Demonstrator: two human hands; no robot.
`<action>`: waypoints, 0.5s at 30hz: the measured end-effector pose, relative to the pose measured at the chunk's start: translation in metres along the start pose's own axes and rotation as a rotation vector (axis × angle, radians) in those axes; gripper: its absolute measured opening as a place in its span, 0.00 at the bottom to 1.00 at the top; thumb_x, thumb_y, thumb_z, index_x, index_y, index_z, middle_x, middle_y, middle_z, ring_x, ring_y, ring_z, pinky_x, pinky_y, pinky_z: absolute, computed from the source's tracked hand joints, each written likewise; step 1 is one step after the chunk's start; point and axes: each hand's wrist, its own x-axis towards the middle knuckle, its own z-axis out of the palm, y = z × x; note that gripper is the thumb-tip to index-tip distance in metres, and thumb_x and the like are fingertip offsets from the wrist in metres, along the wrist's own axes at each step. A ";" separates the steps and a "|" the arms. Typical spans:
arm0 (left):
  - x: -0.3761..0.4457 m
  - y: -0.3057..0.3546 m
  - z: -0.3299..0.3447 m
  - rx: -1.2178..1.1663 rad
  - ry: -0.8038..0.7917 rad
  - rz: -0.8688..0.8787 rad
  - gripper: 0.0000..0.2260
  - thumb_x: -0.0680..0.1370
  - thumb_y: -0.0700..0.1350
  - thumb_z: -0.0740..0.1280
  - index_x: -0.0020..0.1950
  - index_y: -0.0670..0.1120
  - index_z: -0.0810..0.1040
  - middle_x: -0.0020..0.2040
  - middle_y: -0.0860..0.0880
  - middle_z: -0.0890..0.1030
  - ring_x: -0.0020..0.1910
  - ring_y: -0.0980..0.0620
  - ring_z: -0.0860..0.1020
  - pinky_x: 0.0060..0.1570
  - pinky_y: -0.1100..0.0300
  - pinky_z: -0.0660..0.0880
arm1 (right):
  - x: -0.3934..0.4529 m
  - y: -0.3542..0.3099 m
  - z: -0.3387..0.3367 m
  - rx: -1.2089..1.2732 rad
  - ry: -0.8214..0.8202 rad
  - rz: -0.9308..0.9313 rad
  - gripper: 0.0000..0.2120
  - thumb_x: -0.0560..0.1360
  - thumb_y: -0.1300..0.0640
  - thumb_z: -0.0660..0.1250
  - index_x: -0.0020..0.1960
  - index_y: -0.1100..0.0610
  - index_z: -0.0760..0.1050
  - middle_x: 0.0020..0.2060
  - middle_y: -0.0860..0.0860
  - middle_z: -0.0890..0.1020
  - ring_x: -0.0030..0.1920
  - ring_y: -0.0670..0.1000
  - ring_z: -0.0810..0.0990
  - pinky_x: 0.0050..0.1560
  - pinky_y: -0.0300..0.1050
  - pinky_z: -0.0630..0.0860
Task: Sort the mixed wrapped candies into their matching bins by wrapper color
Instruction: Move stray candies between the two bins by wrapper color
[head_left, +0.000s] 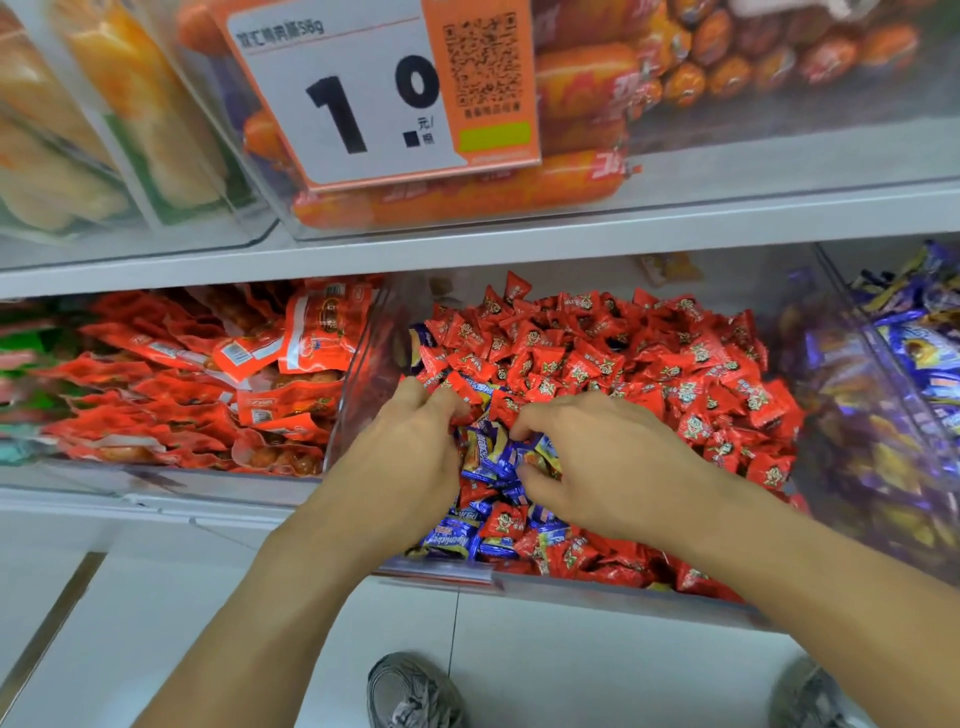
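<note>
A clear bin on the lower shelf is heaped with red wrapped candies. A cluster of blue wrapped candies lies mixed in at its front left. My left hand and my right hand are both down in that cluster, fingers curled around blue candies from either side. More blue candies lie just below my hands by the bin's front edge. The bin to the right holds blue and purple wrapped candies.
A bin of red snack packets sits to the left, green packets beyond it. The upper shelf carries orange sausages, a price tag and yellow packs. My shoes stand on the white floor.
</note>
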 end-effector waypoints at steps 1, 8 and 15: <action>-0.001 0.001 0.001 0.017 -0.035 0.015 0.15 0.81 0.47 0.61 0.68 0.49 0.72 0.54 0.50 0.67 0.48 0.48 0.75 0.52 0.51 0.74 | 0.000 0.001 -0.001 -0.001 0.000 0.006 0.13 0.77 0.47 0.63 0.60 0.46 0.75 0.49 0.47 0.82 0.47 0.52 0.79 0.46 0.49 0.77; 0.004 0.005 0.001 0.048 0.003 0.068 0.09 0.76 0.54 0.70 0.52 0.52 0.78 0.50 0.54 0.69 0.47 0.54 0.74 0.51 0.54 0.74 | -0.002 0.004 -0.013 0.135 0.044 0.032 0.05 0.78 0.46 0.65 0.52 0.45 0.71 0.37 0.43 0.75 0.40 0.44 0.72 0.42 0.48 0.70; 0.000 -0.003 0.000 0.064 -0.135 0.042 0.25 0.69 0.62 0.73 0.62 0.55 0.73 0.54 0.56 0.69 0.53 0.54 0.74 0.54 0.54 0.75 | -0.001 0.005 -0.013 0.223 0.055 0.021 0.03 0.80 0.49 0.62 0.50 0.46 0.68 0.41 0.41 0.72 0.42 0.40 0.71 0.41 0.36 0.68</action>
